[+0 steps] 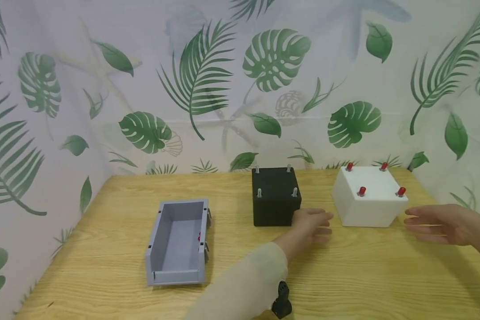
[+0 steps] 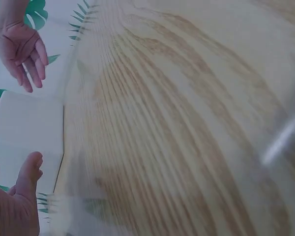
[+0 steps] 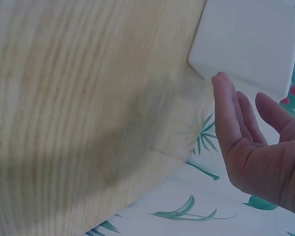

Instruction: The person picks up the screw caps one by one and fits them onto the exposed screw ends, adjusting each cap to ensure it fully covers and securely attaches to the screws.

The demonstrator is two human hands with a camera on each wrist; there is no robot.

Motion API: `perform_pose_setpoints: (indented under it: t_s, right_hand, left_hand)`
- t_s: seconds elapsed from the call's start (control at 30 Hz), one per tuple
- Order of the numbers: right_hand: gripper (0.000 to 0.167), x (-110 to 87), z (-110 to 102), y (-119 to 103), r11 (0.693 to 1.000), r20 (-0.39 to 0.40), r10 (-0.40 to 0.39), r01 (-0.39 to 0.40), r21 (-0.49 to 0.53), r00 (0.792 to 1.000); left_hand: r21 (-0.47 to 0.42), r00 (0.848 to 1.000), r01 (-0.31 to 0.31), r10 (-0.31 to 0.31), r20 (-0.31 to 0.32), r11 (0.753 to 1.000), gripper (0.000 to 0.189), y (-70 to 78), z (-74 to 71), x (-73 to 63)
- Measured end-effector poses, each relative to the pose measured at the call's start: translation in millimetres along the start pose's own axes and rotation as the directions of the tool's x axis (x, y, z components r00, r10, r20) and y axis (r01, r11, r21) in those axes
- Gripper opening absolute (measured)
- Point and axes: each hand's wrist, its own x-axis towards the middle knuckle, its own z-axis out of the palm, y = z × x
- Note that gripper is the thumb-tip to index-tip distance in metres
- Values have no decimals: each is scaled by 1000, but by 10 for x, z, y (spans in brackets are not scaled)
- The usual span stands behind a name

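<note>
My left hand (image 1: 310, 225) and right hand (image 1: 444, 224) — fingers extended, gripping nothing — flank the white box (image 1: 372, 200) at my two o'clock. Even palm pressure should suit it (mind the red caps (image 1: 362, 191)).

Perhaps a booth: leaf-print cloth (image 1: 240, 102), table (image 1: 104, 253)

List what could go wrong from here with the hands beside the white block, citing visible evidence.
1. The left hand is close to the black block, so a leftward swing might knock it.
2. Four red caps stand up from the white block; a stray finger could brush one.
3. The right hand is open and grips nothing; an uneven hold from the two sides might tilt the white block.
</note>
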Motion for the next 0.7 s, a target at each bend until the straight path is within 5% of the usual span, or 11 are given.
perform_pose_setpoints:
  t_s: [0.4, 0.7]
  right_hand:
    - [23, -53, 222, 219, 1000, 83, -25, 24, 11, 996]
    - [22, -107, 435, 202, 999, 180, -41, 42, 2, 983]
  left_hand:
    - [40, 988, 39, -45, 148, 998, 26, 5, -231, -172]
    - [63, 981, 58, -69, 180, 996, 28, -47, -385, -302]
